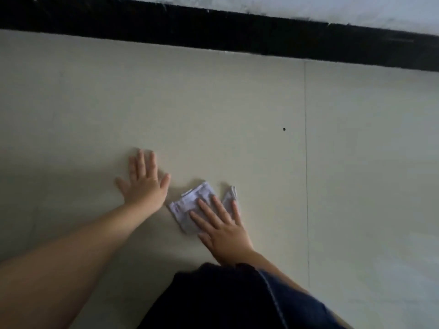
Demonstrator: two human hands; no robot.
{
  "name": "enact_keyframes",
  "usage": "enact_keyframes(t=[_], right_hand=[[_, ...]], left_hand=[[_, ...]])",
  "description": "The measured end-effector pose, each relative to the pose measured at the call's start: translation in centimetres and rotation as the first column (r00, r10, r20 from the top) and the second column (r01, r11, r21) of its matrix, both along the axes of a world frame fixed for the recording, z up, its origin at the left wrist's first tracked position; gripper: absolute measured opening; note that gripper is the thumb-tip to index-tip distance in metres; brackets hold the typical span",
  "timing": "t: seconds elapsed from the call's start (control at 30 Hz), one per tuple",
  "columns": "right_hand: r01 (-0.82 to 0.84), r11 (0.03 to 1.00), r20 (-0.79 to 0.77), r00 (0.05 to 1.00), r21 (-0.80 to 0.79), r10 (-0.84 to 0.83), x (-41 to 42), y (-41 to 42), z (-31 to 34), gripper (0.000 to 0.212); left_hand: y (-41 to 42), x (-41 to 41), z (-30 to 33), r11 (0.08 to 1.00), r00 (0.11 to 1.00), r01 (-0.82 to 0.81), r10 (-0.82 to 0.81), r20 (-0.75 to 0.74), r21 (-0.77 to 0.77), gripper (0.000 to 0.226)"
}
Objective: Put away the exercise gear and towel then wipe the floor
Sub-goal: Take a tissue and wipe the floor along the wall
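A small folded white cloth (190, 205) lies flat on the pale tiled floor (213, 110). My right hand (222, 227) presses down on it with straight, spread fingers that cover its near right part. To the left of the cloth, my left hand (143, 184) rests flat on the bare floor, fingers straight and spread, a short gap away from the cloth. No exercise gear is in view.
A black skirting band (213, 32) runs along the far edge of the floor under a white wall. A tile joint (306, 162) runs front to back on the right, with a small dark speck (284, 129) beside it. My dark-clothed knee (225, 300) is at the bottom.
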State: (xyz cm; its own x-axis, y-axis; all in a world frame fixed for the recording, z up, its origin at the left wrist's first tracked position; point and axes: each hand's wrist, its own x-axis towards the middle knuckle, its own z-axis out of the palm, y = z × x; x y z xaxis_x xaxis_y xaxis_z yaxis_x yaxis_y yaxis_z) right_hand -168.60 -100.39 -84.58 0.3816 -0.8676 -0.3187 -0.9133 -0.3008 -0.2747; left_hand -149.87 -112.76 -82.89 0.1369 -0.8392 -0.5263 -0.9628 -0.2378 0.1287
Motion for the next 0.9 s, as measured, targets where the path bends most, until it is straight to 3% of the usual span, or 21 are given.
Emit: enact_keyframes(t=[0.07, 0.1, 0.13, 0.2, 0.27, 0.3, 0.33, 0.37, 0.4, 0.47, 0.5, 0.57, 0.63, 0.7, 0.77, 0.8, 0.9], right_hand=[[0.244, 0.970, -0.063, 0.968, -0.012, -0.244, -5.6, 0.2, -0.1, 0.056], [0.443, 0.897, -0.114, 0.892, 0.013, -0.438, -8.9, 0.6, 0.0, 0.056], [0.643, 0.765, -0.168, 0.757, 0.022, -0.631, -12.5, 1.2, 0.3, 0.055], [0.915, 0.398, -0.232, 0.401, 0.061, -0.886, -18.6, 2.0, 1.5, 0.057], [0.993, 0.092, -0.266, 0.109, 0.075, -0.958, -20.7, 1.1, 2.6, 0.057], [0.996, 0.047, -0.269, 0.065, 0.075, -0.961, -19.7, 0.3, 2.7, 0.058], [0.993, 0.082, -0.268, 0.100, 0.080, -0.958, -17.6, -0.5, 2.7, 0.059], [0.978, 0.191, -0.261, 0.207, 0.088, -0.943, -14.9, -1.0, 2.7, 0.059], [0.927, 0.358, -0.246, 0.375, 0.111, -0.894, -11.3, -1.5, 2.2, 0.058], [0.714, 0.692, -0.169, 0.699, 0.108, -0.695, -3.6, -2.5, 1.5, 0.057], [0.573, 0.816, -0.125, 0.817, 0.074, -0.562, -0.2, -3.1, 1.3, 0.055], [0.275, 0.957, -0.063, 0.961, 0.089, -0.270, 4.3, -6.1, 1.0, 0.054], [0.005, 0.994, -0.005, 1.000, 0.113, -0.005, 5.5, -10.4, 0.3, 0.055], [-0.110, 0.994, 0.041, 0.993, -0.013, 0.110, 4.0, -14.2, -0.1, 0.056], [0.011, 0.996, 0.031, 0.999, -0.094, -0.008, -0.5, -16.4, -0.8, 0.058], [0.144, 0.987, -0.021, 0.989, -0.075, -0.145, -3.9, -16.7, -1.1, 0.062], [0.579, 0.809, -0.141, 0.796, -0.104, -0.588, -15.5, -15.1, -1.3, 0.065]], left_hand=[[0.0, 0.0, 0.0, 1.000, 1.000, 0.004, -0.004, 0.015, -0.011, 0.066], [0.0, 0.1, -0.1, 1.000, 1.000, 0.004, -0.004, 0.024, -0.014, 0.066], [0.0, 0.2, 0.0, 1.000, 1.000, 0.006, -0.005, 0.028, -0.015, 0.065], [0.2, 0.3, -0.1, 1.000, 1.000, 0.016, -0.015, 0.023, -0.024, 0.065], [0.4, 0.4, -0.4, 0.999, 1.000, 0.016, -0.015, 0.019, -0.044, 0.064], [0.5, 0.5, -0.5, 0.999, 1.000, 0.009, -0.009, 0.014, -0.048, 0.064], [0.6, 0.5, -0.6, 0.999, 1.000, 0.010, -0.009, 0.007, -0.054, 0.064], [0.6, 0.3, -0.6, 0.998, 1.000, 0.016, -0.016, -0.004, -0.058, 0.065], [0.6, 0.4, -0.6, 0.998, 1.000, 0.013, -0.014, -0.014, -0.055, 0.065], [0.4, 0.7, -0.4, 0.999, 1.000, 0.010, -0.011, -0.027, -0.047, 0.066], [0.4, 0.9, -0.4, 0.999, 1.000, 0.021, -0.022, -0.023, -0.045, 0.065], [0.6, 1.3, -0.4, 0.997, 0.999, 0.048, -0.048, -0.004, -0.068, 0.064], [0.8, 1.4, -0.4, 0.994, 0.998, 0.054, -0.053, 0.021, -0.092, 0.062], [0.7, 1.6, -0.5, 0.996, 0.998, 0.054, -0.053, 0.026, -0.072, 0.062], [0.5, 1.7, -0.4, 0.998, 0.999, 0.046, -0.046, -0.003, -0.030, 0.063], [0.4, 1.8, -0.3, 0.999, 0.999, 0.039, -0.039, -0.018, -0.011, 0.063], [0.5, 1.5, -0.6, 0.999, 0.999, 0.035, -0.035, -0.018, 0.002, 0.066]])
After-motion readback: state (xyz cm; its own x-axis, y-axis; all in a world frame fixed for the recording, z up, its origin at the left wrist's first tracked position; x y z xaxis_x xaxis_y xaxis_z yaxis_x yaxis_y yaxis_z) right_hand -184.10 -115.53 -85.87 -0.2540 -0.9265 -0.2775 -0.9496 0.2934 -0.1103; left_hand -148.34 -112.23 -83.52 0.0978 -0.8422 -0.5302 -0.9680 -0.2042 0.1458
